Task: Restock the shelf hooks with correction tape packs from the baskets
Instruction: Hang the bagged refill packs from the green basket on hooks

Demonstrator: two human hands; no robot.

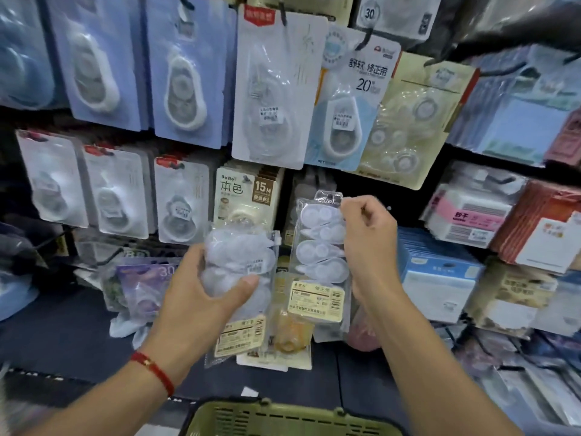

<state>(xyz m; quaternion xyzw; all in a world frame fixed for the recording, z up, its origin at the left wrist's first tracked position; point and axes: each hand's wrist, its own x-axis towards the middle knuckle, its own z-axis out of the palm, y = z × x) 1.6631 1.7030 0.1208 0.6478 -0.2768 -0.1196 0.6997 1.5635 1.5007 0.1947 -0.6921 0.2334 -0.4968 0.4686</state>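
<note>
**Pack upright, hole at top, ready for a hook**

My right hand [369, 237] pinches a tape pack [320, 262] by its upper edge, long axis vertical, hang hole uppermost. My left hand [201, 287] grips a second pack [240, 272] just beside it, above the basket [283, 416].

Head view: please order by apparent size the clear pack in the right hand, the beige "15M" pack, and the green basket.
1. Green basket, though nearness and cropping make this unsure.
2. Clear pack in the right hand.
3. Beige "15M" pack, partly hidden.
</note>
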